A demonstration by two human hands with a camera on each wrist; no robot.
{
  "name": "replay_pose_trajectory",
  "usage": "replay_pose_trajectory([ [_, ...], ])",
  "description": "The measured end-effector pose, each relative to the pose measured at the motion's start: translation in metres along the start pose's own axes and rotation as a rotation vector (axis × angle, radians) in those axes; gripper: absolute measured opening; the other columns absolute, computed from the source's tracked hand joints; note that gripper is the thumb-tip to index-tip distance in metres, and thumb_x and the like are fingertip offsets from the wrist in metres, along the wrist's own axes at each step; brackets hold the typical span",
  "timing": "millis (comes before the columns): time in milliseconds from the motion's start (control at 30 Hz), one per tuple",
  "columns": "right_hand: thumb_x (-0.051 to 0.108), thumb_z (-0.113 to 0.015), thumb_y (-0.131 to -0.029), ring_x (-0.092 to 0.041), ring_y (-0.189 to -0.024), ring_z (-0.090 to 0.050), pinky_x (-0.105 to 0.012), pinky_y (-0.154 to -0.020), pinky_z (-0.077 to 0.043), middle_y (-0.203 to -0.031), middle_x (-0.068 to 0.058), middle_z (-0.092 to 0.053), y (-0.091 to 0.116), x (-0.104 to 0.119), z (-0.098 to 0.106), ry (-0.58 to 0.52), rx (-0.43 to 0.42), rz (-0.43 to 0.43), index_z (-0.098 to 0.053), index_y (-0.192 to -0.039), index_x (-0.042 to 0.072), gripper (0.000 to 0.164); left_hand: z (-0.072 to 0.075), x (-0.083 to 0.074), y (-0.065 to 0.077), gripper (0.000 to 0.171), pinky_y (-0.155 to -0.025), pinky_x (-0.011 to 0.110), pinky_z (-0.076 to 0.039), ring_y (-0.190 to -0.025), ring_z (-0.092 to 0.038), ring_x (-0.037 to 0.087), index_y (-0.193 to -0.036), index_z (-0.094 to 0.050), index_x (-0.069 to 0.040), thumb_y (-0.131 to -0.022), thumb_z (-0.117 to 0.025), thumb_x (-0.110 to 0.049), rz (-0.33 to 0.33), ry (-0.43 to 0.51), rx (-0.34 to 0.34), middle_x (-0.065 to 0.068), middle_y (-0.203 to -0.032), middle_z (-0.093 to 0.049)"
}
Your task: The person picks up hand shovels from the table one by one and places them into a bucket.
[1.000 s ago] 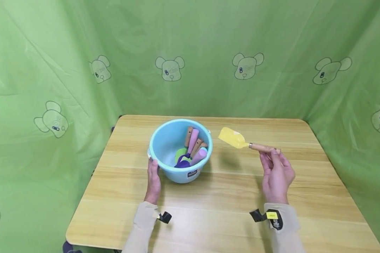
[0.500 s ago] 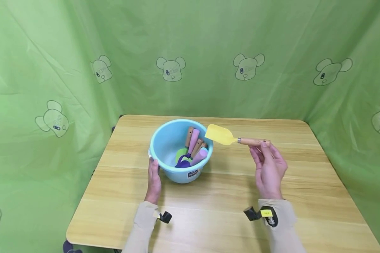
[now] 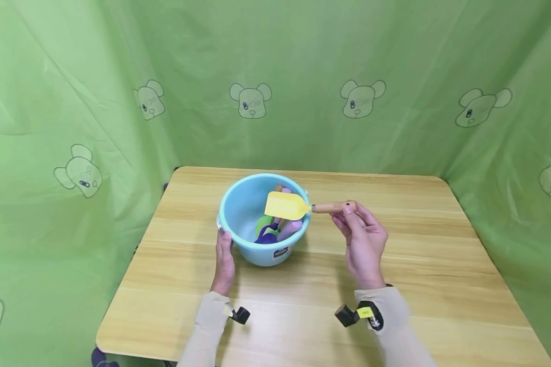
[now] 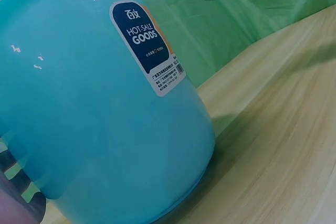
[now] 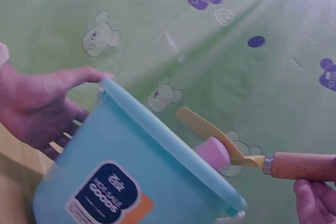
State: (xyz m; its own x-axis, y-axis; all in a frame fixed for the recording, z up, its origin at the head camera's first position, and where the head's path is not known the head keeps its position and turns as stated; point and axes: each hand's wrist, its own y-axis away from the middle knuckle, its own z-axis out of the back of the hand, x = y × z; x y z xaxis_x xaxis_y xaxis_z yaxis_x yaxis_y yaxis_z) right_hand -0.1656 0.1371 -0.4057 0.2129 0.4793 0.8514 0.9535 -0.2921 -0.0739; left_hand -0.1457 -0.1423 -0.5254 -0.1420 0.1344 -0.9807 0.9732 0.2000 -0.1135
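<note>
A light blue bucket point(image 3: 265, 253) stands on the wooden table, holding several tools with wooden and pink handles. My left hand point(image 3: 223, 260) rests against its left side, thumb at the rim and fingers laid along the outer wall, as the right wrist view shows. Between thumb and fingers, my right hand point(image 3: 365, 244) pinches the wooden handle end of a yellow toy shovel point(image 3: 285, 205). The shovel lies roughly level, its blade over the bucket's opening and hiding part of the tools. A pink handle point(image 5: 214, 153) pokes above the rim beside the blade.
The wooden table point(image 3: 441, 265) spreads around the bucket, mostly to its right. A green curtain point(image 3: 303, 137) with printed bear heads hangs behind and along both sides. The bucket's white handle joint point(image 3: 218, 221) sits by the left hand.
My right hand has carried the yellow toy shovel leftward, from right of the bucket to above its opening. My left hand and the bucket have stayed in place.
</note>
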Motion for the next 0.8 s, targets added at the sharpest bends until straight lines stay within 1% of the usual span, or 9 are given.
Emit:
replay_pose_trajectory([
  [167,0.011,-0.073,-0.095,-0.014,-0.095,-0.078,-0.031,-0.09,-0.062,-0.101,-0.006,-0.078,0.004,-0.003,-0.008,0.054,0.034,-0.005,-0.07,-0.119,-0.005,0.029,-0.001,-0.001,0.0,0.059,-0.128,0.065,-0.009,-0.155,-0.029,0.035,-0.166,-0.02,-0.033,-0.108,-0.028,-0.043,0.009,-0.005,-0.01,0.007,-0.168,-0.032],
  [300,0.012,-0.073,-0.096,-0.014,-0.098,-0.078,-0.032,-0.092,-0.062,-0.102,-0.004,-0.08,0.006,-0.006,-0.013,0.101,0.074,0.006,-0.067,-0.122,-0.008,0.033,-0.001,-0.001,0.0,0.059,-0.129,0.064,-0.009,-0.156,-0.029,0.034,-0.166,-0.019,-0.031,-0.109,-0.027,-0.041,0.0,0.002,-0.012,0.007,-0.169,-0.031],
  [400,0.015,-0.072,-0.097,-0.015,-0.101,-0.077,-0.033,-0.093,-0.062,-0.104,-0.005,-0.081,0.008,-0.007,-0.016,0.153,0.1,0.013,-0.065,-0.125,-0.008,0.036,-0.001,-0.002,0.0,0.059,-0.129,0.062,-0.01,-0.155,-0.03,0.034,-0.166,-0.02,-0.031,-0.109,-0.027,-0.041,-0.011,0.002,-0.01,0.007,-0.168,-0.033],
  [533,0.017,-0.072,-0.097,-0.014,-0.102,-0.077,-0.032,-0.093,-0.062,-0.106,-0.003,-0.081,0.01,-0.01,-0.019,0.219,0.108,0.007,-0.067,-0.125,-0.002,0.035,-0.001,-0.002,-0.001,0.06,-0.129,0.062,-0.011,-0.155,-0.03,0.034,-0.166,-0.019,-0.028,-0.108,-0.028,-0.04,-0.02,-0.003,-0.006,0.007,-0.168,-0.033],
  [600,0.017,-0.073,-0.097,-0.013,-0.101,-0.077,-0.032,-0.092,-0.062,-0.107,-0.002,-0.079,0.01,-0.011,-0.02,0.243,0.105,0.007,-0.069,-0.125,0.0,0.034,-0.001,-0.001,-0.001,0.061,-0.129,0.062,-0.01,-0.156,-0.029,0.035,-0.167,-0.018,-0.025,-0.108,-0.028,-0.039,-0.023,-0.005,-0.007,0.009,-0.169,-0.032],
  [733,0.014,-0.073,-0.096,-0.012,-0.102,-0.077,-0.032,-0.093,-0.061,-0.11,-0.002,-0.076,0.01,-0.012,-0.024,0.276,0.123,0.012,-0.067,-0.129,-0.001,0.036,-0.001,0.0,-0.001,0.061,-0.13,0.061,-0.009,-0.158,-0.026,0.035,-0.167,-0.017,-0.023,-0.108,-0.027,-0.038,-0.02,-0.003,-0.011,0.01,-0.17,-0.029],
  [800,0.013,-0.074,-0.096,-0.011,-0.103,-0.076,-0.031,-0.093,-0.061,-0.111,-0.002,-0.076,0.011,-0.013,-0.026,0.303,0.131,0.013,-0.066,-0.131,-0.002,0.039,-0.001,0.0,-0.002,0.061,-0.13,0.06,-0.009,-0.158,-0.026,0.034,-0.167,-0.018,-0.025,-0.108,-0.027,-0.039,-0.015,-0.003,-0.014,0.009,-0.17,-0.029],
])
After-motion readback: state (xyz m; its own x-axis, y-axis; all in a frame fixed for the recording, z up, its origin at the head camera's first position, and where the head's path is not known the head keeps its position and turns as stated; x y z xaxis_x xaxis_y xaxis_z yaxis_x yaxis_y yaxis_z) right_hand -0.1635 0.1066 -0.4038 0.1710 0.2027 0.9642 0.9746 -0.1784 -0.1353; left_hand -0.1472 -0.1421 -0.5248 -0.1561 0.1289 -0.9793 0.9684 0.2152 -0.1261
